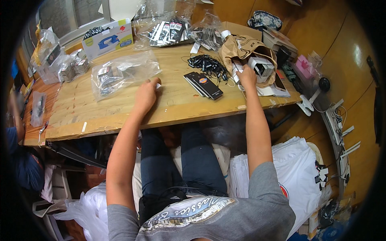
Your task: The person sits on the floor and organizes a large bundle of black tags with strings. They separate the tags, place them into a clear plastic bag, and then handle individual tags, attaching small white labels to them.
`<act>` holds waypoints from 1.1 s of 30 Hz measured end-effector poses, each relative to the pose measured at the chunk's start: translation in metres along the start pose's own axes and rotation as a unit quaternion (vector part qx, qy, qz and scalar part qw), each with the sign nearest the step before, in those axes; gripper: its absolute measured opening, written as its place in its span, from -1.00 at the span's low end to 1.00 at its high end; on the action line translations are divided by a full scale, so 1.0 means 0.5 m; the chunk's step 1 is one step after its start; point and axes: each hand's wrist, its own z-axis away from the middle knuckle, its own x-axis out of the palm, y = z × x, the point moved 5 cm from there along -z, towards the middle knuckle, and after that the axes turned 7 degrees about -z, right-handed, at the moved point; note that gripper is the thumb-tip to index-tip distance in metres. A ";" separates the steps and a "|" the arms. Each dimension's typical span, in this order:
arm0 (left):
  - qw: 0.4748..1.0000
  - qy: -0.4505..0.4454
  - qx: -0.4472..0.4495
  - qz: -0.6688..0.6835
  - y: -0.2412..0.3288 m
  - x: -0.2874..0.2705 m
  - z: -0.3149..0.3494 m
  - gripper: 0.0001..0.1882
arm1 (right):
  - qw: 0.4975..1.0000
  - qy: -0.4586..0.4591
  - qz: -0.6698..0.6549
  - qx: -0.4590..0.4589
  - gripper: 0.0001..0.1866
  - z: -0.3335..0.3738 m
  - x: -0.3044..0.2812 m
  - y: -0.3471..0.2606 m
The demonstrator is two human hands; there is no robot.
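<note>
Here, from the biggest thing down, with clock directions read from the middle of the picture:

Bench: the wooden bench (120, 108) fills the upper half, from 9 to 2 o'clock, its near edge just above the person's knees, so everything lies within a seated reach.

White garments: a stack of folded white garments (299, 160) sits low at 4 o'clock, beside the right leg and off the bench.

Brown paper bag: the brown paper bag (237, 48) lies on its side at 1 o'clock with its mouth toward the person, seemingly so that a hand can go straight in.

Clear bag: a clear plastic bag (120, 72) of small packets lies at 11 o'clock, just beyond the left hand.

Boxes: small white boxes (261, 66) show in the paper bag's mouth.

Black tags: a small stack of black card tags (203, 84) lies at 12 o'clock, between the two hands, with a heap of black strings (207, 63) just behind.

Left hand: the left hand (146, 93) rests on the bench, fingers curled, touching the clear bag's near edge; I cannot tell whether it pinches anything.

Right hand: the right hand (246, 76) is at the paper bag's mouth, against the white boxes; its fingers are hidden, so its grip cannot be told.
</note>
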 end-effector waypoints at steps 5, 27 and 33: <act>0.993 0.088 0.008 0.082 -0.020 -0.031 0.009 -0.80 | 0.999 -0.035 -0.035 0.010 -0.58 -0.023 0.012 0.012; 0.989 0.005 0.144 -0.039 0.047 -0.025 0.039 -0.76 | 0.990 -0.002 -0.060 0.131 -0.64 -0.075 -0.018 0.039; 0.980 0.183 -0.074 -0.004 -0.083 -0.062 0.013 -0.82 | 0.998 0.062 -0.003 0.018 -0.74 0.036 -0.132 -0.032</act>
